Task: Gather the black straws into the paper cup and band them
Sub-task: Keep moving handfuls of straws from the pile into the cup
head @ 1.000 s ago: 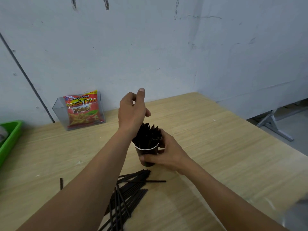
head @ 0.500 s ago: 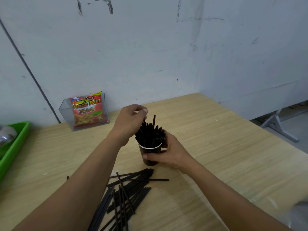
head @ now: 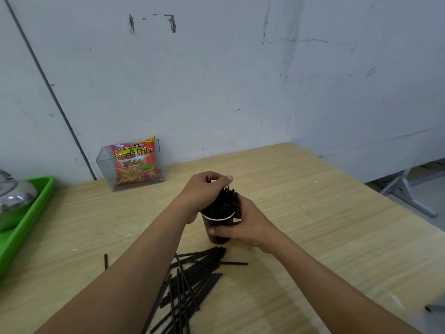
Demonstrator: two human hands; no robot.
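The paper cup (head: 216, 224) stands mid-table (head: 313, 225), the right hand (head: 250, 225) wrapped round its wall. The left hand (head: 204, 191), raised above the cup a second ago, has dropped onto the black straws (head: 225, 201) inside, its fingers curled over their tops. The one that stuck up is now level, so that straw looks seated. Gathering is unfinished, and no band is visible. There is one cup with one bundle too dense to count. Nearer than the cup lie perhaps twenty loose straws (head: 190, 278), with one stray straw (head: 105, 261) to their left. Left of the cup are one snack packet (head: 133, 162) and one green tray (head: 26, 220).
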